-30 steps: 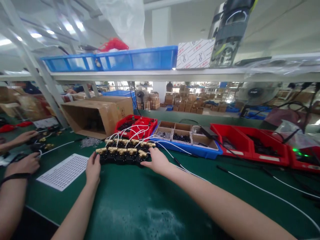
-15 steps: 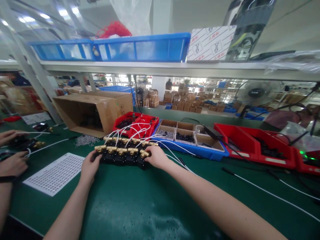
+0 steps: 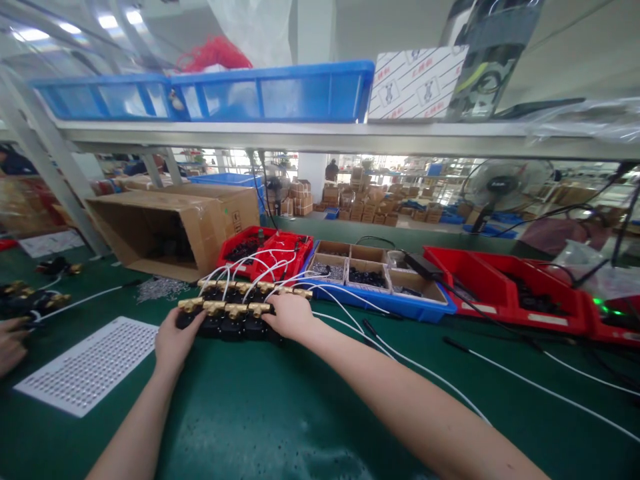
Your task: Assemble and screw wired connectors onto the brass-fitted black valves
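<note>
Two close rows of black units with brass T-shaped fittings point(image 3: 215, 307) stand on the green bench in front of me, with white cables point(image 3: 273, 263) arching from them. My left hand point(image 3: 173, 340) grips the left end of the front row, its thumb across the black bodies. At the right end of that row, my right hand point(image 3: 290, 315) has its fingers closed on a brass-fitted black unit, which it mostly covers. Behind the front row, the back row of brass fittings point(image 3: 240, 287) touches neither hand, as far as I can see.
A white perforated sheet point(image 3: 90, 363) lies left, near a co-worker's hand point(image 3: 11, 345) and similar black-and-brass units point(image 3: 30, 300). Behind stand a cardboard box point(image 3: 200, 230), red bins point(image 3: 500, 300) and a blue divided tray point(image 3: 425, 307). A shelf point(image 3: 320, 139) spans overhead. Loose cables point(image 3: 530, 387) lie right.
My right hand has slid left along the front row and now hides its end fitting. My left thumb reaches further across the units. The view shifted slightly; one co-worker hand left the view.
</note>
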The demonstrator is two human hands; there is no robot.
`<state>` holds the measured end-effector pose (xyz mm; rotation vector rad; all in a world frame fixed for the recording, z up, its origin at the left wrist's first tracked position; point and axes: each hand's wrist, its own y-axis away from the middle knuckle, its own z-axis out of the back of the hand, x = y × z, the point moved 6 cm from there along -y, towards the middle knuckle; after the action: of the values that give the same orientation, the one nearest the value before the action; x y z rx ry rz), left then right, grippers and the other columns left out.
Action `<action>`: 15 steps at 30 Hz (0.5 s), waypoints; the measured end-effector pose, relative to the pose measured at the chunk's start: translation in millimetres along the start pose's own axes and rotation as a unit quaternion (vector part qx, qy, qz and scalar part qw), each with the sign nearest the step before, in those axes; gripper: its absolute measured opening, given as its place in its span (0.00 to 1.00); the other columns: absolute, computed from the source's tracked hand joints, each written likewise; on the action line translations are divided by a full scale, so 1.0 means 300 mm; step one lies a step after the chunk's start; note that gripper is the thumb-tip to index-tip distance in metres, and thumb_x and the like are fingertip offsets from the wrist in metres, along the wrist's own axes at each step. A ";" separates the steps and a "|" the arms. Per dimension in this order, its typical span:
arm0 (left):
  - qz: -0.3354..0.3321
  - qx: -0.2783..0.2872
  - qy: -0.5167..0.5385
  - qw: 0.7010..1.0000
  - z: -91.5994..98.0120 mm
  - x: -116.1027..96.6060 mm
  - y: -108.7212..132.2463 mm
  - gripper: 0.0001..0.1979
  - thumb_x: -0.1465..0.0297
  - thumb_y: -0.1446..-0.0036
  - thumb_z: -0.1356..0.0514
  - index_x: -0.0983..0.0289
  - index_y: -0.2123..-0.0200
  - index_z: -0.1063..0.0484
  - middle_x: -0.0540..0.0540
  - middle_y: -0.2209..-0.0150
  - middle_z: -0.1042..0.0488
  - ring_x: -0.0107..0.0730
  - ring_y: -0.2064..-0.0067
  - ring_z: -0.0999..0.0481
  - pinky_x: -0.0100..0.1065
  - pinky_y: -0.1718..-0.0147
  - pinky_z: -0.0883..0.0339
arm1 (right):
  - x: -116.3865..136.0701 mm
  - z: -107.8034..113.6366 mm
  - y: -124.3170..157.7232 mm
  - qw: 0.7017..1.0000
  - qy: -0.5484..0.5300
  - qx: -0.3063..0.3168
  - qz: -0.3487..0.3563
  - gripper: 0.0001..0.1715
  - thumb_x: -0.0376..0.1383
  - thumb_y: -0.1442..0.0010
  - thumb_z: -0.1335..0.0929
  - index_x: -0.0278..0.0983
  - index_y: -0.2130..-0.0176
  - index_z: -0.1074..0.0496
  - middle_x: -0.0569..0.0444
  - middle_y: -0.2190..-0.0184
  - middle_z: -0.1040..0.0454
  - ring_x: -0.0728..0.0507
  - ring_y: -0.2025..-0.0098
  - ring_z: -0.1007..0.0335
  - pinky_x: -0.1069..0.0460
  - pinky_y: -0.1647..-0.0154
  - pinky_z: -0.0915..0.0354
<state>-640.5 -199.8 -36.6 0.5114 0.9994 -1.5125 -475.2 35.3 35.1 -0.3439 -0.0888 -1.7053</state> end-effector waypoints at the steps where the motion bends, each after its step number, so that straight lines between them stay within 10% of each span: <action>1: 0.000 0.000 0.002 1.000 0.001 -0.002 0.003 0.29 0.51 0.56 0.37 0.64 0.55 0.27 0.65 0.52 0.22 0.63 0.48 0.26 0.55 0.46 0.32 | 0.008 -0.006 -0.006 1.000 0.004 -0.004 -0.005 0.18 0.44 0.34 0.33 0.36 0.52 0.24 0.44 0.54 0.21 0.36 0.49 0.24 0.45 0.51 0.30; 15: -0.039 0.038 0.039 0.998 -0.003 -0.023 0.110 0.21 0.60 0.50 0.36 0.63 0.54 0.27 0.57 0.56 0.20 0.44 0.53 0.22 0.44 0.49 0.30 | -0.026 -0.017 0.064 0.999 -0.020 -0.001 0.026 0.14 0.46 0.35 0.30 0.40 0.58 0.19 0.49 0.60 0.19 0.39 0.54 0.23 0.50 0.56 0.33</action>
<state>-607.8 -192.9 -41.5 0.5950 1.0353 -1.6143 -456.3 38.3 25.4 -0.3790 -0.1059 -1.6484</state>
